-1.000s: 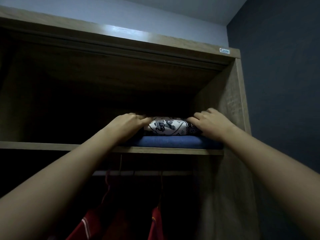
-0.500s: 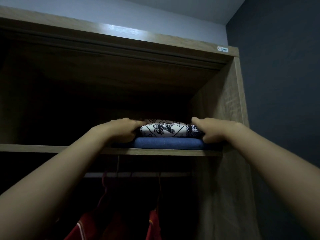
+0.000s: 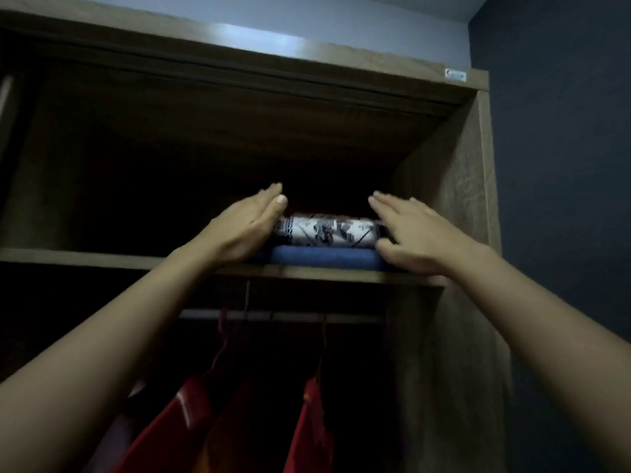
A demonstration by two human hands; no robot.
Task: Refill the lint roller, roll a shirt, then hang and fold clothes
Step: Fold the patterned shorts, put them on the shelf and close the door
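- Dark wooden wardrobe [image 3: 454, 206] stood open, set against 1 dark blue wall [image 3: 563, 199] on the right, with a pale wall [image 3: 341, 15] above it.
- 1 small sticker label [image 3: 456, 75] sat on the top right corner of the wardrobe frame; its text was too blurred to read.
- 1 upper shelf [image 3: 85, 259] ran across the wardrobe and carried the folded stack at its right end, near the side panel.
- 2 folded garments made up the stack: 1 patterned white-and-dark garment [image 3: 327, 230] lay on top of 1 blue garment [image 3: 321, 257], both at the front edge of the shelf.
- 2 bare hands were in view, one at each end of the stack.
- Left hand [image 3: 249, 227] was flat with straight fingers held together, palm against the left end of the stack, gripping nothing.
- Right hand [image 3: 420, 230] was spread with straight fingers over the right end of the stack, thumb low beside the blue garment, gripping nothing; whether its palm touched the cloth could not be told.
- 1 hanging rail [image 3: 283, 315] ran under the shelf.
- 3 hanger hooks could be made out on the rail, dimly.
- At least 2 red garments [image 3: 184, 421] hung below the rail; the exact count was lost in the dark.
- Motion blur softened the hands and the pattern.
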